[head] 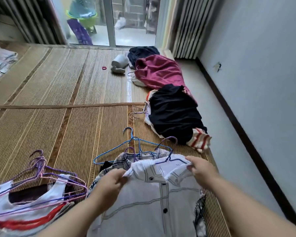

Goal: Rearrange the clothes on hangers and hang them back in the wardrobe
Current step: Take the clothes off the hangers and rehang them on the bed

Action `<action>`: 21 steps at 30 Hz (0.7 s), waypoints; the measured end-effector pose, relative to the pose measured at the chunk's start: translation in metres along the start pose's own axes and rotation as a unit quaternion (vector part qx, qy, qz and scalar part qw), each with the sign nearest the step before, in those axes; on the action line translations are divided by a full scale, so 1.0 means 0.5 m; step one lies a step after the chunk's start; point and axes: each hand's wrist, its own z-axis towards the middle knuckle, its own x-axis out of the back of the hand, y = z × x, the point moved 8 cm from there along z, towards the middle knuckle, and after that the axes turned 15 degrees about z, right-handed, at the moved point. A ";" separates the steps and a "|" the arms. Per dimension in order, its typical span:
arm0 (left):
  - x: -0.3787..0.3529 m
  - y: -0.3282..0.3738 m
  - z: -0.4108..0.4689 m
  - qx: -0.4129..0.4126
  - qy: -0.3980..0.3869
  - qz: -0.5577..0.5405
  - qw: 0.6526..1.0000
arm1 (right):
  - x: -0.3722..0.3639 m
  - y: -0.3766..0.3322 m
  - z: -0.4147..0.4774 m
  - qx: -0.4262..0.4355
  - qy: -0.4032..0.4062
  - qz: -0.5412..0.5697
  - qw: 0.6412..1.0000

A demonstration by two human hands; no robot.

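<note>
white shirt [143,202] onto its hanger [178,160]
left hand [115,178] pinches the shoulder at 9 o'clock, right hand [201,170] at 3; tug evenly so the collar centres.

This is looking like a home room: woven mats [58,125] are covering the floor [212,103], striped curtains [186,28] are flanking the far glass door [135,35], clothes [161,72] are lying at right.

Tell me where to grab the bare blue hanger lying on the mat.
Pinch the blue hanger at its neck, just below the hook, coming down from above on the far side. Hook and neck lie bare on the mat, pointing away from the person; its lower bar runs into the plaid shirt, so drawing it away should probably free it.
</note>
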 end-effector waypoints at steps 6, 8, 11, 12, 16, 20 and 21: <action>0.086 0.110 -0.165 -0.014 -0.058 -0.092 0.994 | 0.144 -0.101 -0.282 0.062 0.070 0.032 0.995; 0.114 0.154 -0.221 -0.025 -0.078 -0.113 0.990 | 0.189 -0.124 -0.381 0.076 0.097 0.043 0.991; 0.173 0.237 -0.288 -0.076 -0.067 -0.058 0.993 | 0.264 -0.135 -0.530 0.084 0.143 0.086 0.982; 0.192 0.265 -0.302 -0.096 -0.062 -0.047 0.992 | 0.291 -0.140 -0.570 0.088 0.163 0.084 0.979; 0.293 0.463 -0.387 -0.188 0.006 -0.028 0.982 | 0.448 -0.140 -0.755 0.109 0.313 0.121 0.936; 0.326 0.631 -0.459 -0.286 0.059 0.035 0.956 | 0.577 -0.104 -0.889 0.109 0.404 0.116 0.901; 0.320 0.672 -0.467 -0.304 0.064 0.051 0.949 | 0.602 -0.083 -0.915 0.106 0.418 0.115 0.895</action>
